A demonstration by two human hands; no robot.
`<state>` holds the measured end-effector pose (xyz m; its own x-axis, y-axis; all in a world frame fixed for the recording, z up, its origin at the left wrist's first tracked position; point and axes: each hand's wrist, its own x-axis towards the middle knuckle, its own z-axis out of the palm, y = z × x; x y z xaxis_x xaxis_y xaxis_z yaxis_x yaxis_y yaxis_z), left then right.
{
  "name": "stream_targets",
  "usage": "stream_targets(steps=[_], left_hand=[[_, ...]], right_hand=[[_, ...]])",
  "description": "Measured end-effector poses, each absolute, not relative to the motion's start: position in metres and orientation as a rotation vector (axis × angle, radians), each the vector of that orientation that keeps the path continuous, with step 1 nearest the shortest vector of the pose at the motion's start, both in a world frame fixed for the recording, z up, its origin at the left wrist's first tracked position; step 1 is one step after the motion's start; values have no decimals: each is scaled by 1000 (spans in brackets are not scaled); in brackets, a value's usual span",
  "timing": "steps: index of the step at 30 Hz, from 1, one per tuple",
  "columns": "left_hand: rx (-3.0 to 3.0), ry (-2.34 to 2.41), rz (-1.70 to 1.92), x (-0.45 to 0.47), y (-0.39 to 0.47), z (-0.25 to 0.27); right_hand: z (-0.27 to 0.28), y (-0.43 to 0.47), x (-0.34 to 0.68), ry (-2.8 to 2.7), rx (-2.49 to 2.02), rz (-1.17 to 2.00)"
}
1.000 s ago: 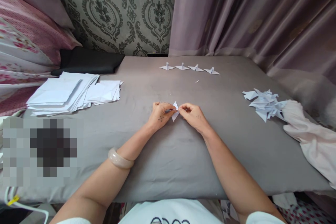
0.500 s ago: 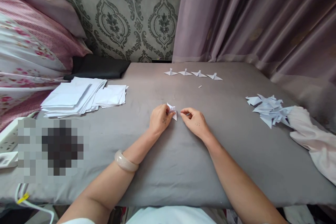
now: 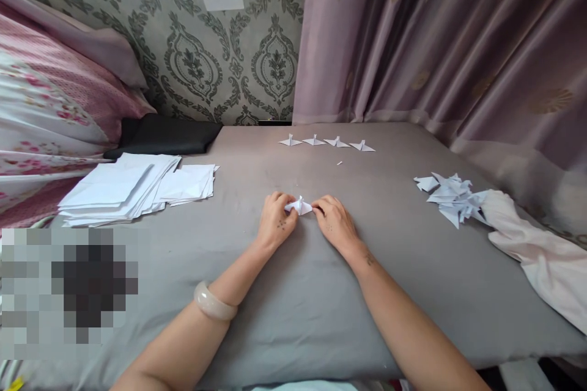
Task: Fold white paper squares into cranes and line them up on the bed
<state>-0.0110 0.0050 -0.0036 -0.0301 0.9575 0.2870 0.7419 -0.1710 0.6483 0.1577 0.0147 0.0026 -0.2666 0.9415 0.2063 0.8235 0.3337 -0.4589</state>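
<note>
A folded white paper crane (image 3: 301, 206) is held between my two hands, low over the grey cloth, its wings spread left and right. My left hand (image 3: 277, 220) pinches the left wing between thumb and fingers. At the tip of the right wing, the fingertips of my right hand (image 3: 334, 220) are closed on the paper. Toward the far edge, several similar paper cranes (image 3: 314, 140) stand in a row. A heap of folded paper cranes (image 3: 456, 197) lies to the right.
Stacked white paper sheets (image 3: 107, 186) and a smaller paper pile (image 3: 188, 184) lie on the left, before a black flat case (image 3: 165, 134). A pale cloth (image 3: 527, 244) lies at right. One tiny paper scrap (image 3: 339, 163) rests near the row. Blurred squares cover the lower left.
My right hand has come in from apart and taken the crane's right wing tip. The crane has turned, its wings now level across. The view has tilted up slightly.
</note>
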Motion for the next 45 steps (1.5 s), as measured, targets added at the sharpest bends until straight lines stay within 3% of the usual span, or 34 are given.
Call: stream_targets(steps=[12, 16, 23, 45], left_hand=[[1820, 1787, 788, -11, 2, -3], [1979, 1667, 936, -10, 1, -3], [1983, 1570, 834, -8, 6, -1], [2002, 1594, 791, -10, 7, 0]], right_hand=[[5, 15, 151, -2209, -1458, 523], [7, 20, 160, -2305, -1380, 571], [2, 14, 158, -2054, -1478, 692], [10, 7, 155, -2077, -1562, 652]])
